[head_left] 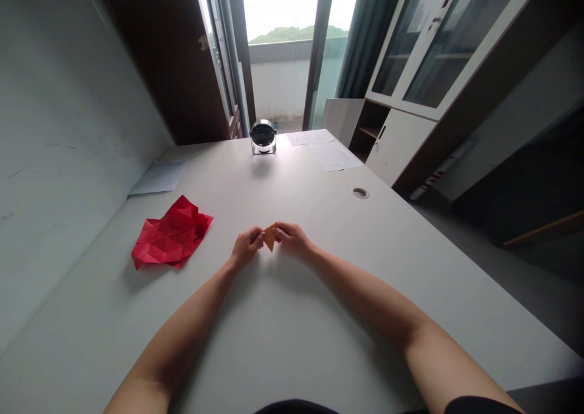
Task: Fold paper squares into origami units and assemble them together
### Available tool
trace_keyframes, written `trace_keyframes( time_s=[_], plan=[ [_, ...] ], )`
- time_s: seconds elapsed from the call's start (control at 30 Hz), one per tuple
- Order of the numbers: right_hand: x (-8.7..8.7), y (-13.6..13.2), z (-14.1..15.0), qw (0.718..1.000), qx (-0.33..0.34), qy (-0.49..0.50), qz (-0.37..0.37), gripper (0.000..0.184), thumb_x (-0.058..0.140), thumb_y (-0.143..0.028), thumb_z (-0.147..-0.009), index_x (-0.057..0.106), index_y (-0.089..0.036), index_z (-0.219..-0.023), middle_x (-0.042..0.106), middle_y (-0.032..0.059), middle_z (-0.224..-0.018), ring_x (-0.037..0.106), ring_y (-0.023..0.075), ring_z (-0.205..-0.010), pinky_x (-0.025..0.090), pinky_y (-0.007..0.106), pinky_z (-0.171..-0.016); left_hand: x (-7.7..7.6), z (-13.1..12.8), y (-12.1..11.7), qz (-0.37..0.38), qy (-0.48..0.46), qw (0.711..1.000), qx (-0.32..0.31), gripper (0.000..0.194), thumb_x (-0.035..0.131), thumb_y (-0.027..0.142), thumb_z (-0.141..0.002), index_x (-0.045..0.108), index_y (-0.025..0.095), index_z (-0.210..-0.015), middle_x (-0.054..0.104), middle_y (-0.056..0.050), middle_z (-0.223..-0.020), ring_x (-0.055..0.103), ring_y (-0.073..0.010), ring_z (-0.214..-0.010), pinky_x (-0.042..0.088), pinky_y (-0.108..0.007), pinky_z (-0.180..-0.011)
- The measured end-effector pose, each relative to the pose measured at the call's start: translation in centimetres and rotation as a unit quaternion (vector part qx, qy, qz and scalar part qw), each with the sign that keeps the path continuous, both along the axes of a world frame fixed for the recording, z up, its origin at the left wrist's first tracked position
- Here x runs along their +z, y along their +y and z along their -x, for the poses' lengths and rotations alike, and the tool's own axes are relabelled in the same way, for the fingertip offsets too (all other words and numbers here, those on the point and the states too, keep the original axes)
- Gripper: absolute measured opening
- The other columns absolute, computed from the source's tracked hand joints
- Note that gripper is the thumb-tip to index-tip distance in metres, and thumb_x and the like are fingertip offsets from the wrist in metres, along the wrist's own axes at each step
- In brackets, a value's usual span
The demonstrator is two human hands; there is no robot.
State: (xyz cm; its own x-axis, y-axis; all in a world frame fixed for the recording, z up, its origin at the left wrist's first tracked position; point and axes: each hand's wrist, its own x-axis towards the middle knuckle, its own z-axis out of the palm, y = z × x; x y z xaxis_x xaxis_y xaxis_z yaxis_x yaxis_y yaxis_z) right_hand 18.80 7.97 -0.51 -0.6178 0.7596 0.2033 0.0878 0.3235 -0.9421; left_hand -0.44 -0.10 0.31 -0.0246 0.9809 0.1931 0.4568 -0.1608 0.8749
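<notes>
A small folded piece of orange paper (270, 238) is held between my two hands, its pointed end hanging down towards me. My left hand (247, 245) pinches its left edge between thumb and fingers. On the other side, my right hand (293, 238) grips the upper right part, with the fingertips partly hidden behind the paper. Both hands are just above the white table (292, 335). To the left lies a crumpled, creased sheet of red paper (172, 234), apart from either hand.
A round black and silver device on a stand (263, 137) is at the table's far edge. Printed sheets (335, 156) lie at the back right, near a round cable hole (360, 193). More paper (157, 177) rests by the left wall. A white cabinet (404, 143) stands beyond the right edge.
</notes>
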Motion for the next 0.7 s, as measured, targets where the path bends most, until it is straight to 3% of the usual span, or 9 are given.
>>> trace_keyframes(
  time_s=[0.7],
  plan=[
    [-1.1,0.4,-0.2,1.0,0.005,-0.003,0.013,0.045,0.047,-0.055,-0.096,0.057,-0.018,-0.071,0.061,0.0006,-0.066,0.053,0.0131,-0.062,0.038,0.025,-0.06,0.1,-0.1,-0.1,0.01,0.048,0.999,-0.014,0.036,0.049,0.05,-0.095,0.062,0.02,-0.079,0.061,0.002,-0.064,0.051,-0.0124,-0.059,0.036,-0.024,-0.061]
  ],
)
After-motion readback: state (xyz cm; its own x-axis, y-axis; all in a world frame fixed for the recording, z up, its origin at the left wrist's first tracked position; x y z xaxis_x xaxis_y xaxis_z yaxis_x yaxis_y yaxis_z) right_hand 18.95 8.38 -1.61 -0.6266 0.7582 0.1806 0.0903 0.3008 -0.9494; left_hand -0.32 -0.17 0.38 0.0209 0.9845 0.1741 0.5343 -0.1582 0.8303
